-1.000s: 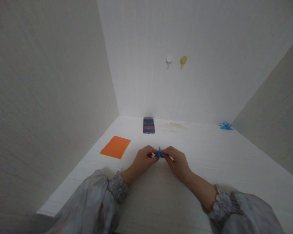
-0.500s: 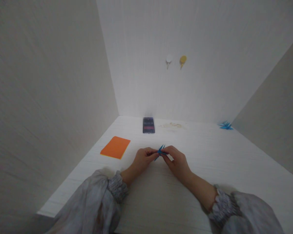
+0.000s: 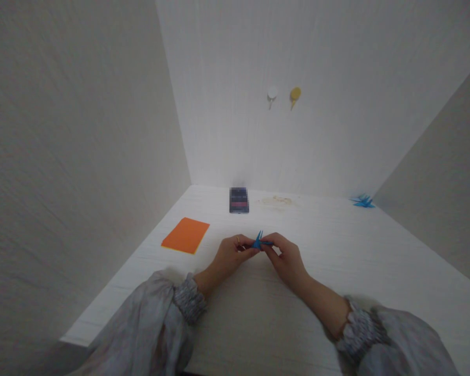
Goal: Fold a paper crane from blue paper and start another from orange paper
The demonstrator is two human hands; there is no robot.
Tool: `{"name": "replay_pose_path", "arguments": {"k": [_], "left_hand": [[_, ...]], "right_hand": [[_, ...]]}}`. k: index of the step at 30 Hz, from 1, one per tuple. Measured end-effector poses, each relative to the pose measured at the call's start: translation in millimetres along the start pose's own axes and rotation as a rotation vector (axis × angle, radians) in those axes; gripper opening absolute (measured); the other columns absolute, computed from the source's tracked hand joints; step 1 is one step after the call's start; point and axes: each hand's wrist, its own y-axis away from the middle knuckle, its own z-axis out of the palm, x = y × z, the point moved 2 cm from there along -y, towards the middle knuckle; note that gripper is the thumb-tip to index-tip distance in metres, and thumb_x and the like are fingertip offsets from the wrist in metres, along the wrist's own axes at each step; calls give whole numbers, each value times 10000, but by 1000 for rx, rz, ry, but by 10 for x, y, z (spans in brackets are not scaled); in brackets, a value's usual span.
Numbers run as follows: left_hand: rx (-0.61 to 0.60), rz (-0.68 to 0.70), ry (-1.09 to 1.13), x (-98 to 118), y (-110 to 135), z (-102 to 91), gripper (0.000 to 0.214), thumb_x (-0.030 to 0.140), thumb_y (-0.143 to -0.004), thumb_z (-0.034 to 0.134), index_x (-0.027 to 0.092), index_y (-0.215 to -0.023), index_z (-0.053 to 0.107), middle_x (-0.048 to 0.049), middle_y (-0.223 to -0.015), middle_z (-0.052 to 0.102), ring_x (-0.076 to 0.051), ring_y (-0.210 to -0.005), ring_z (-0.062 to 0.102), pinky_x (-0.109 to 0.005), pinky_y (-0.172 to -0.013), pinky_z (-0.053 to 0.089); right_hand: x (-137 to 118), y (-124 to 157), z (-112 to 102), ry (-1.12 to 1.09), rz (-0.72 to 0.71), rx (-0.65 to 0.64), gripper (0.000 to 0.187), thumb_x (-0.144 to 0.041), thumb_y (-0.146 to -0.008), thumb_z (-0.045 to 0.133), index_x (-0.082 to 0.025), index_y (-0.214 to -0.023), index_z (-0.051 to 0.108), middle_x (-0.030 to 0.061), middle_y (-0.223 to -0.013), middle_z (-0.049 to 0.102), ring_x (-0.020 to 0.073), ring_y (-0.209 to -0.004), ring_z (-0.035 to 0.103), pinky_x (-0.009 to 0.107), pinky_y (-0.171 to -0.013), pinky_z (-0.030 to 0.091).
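A small blue folded-paper piece, shaped like an origami crane with thin points sticking up, is pinched between both hands over the middle of the table. My left hand, with a ring on one finger, grips its left side between thumb and fingers. On the other side, my right hand pinches the right part with thumb and forefinger. The fingertips hide part of the folds. To the left of my hands lies a stack of orange square paper with a yellow edge.
A phone with a blurred screen stands by the back wall. Blue folded-paper pieces sit in the far right corner. A white hook and a yellow hook are on the wall. Brownish marks show on the white table.
The blue paper has turned slightly between my fingers; its upper points stand more upright, and the point that stuck out below is no longer visible. My left thumb has shifted slightly right.
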Motion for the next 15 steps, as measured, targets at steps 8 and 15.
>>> {"name": "replay_pose_path", "arguments": {"k": [8,15], "left_hand": [[4,2,-4,52,18,6,216,328,-660,630,136,-756,659,-21,-665,614,-102,-588,508,-211,-553,386],[-19,81,-114,110,22,1,178,292,-712,579,160,-787,673,-25,-708,613,-117,-641,520,-210,-581,391]], "right_hand": [[-43,-2,-7,6,-22,-7,73,-155,-749,516,-191,-768,577,22,-702,592,146,-667,561,264,-617,464],[-77,-8,-8,17,-70,-23,77,-143,-750,516,-191,-775,571,19,-716,575,141,-689,555,257,-629,465]]}}
